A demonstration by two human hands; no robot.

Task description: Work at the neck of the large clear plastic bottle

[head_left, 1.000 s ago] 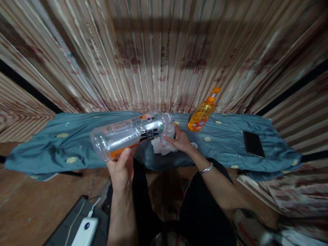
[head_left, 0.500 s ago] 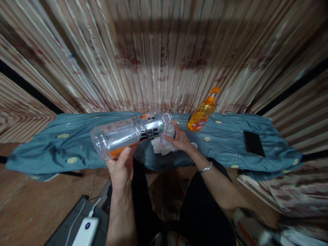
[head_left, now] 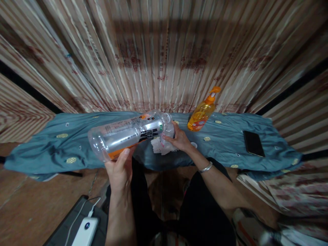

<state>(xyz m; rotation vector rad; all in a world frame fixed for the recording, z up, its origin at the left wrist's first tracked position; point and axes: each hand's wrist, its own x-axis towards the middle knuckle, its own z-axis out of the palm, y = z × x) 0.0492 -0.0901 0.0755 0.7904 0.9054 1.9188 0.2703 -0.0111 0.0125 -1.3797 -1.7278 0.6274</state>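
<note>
A large clear plastic bottle (head_left: 128, 134) with a silver, black and orange label lies nearly level in the air, its open mouth toward the right. My left hand (head_left: 120, 167) holds it from below near its base. My right hand (head_left: 178, 137) is closed on a smaller clear container (head_left: 169, 130) at the bottle's mouth; that container's full shape is partly hidden. Below it, a crumpled whitish tissue (head_left: 162, 147) is on the teal cloth. An orange pump bottle (head_left: 201, 114) with yellow-orange liquid stands to the right of my right hand.
The teal patterned cloth (head_left: 220, 150) covers a long narrow table. A black flat object (head_left: 253, 143) lies at its right. A small white round piece (head_left: 194, 145) is by my right wrist. Below left, a white power bank (head_left: 85, 232) with a cable sits on a dark surface. Curtains hang behind.
The large bottle and my left hand have shifted very slightly left. Both hands keep their holds.
</note>
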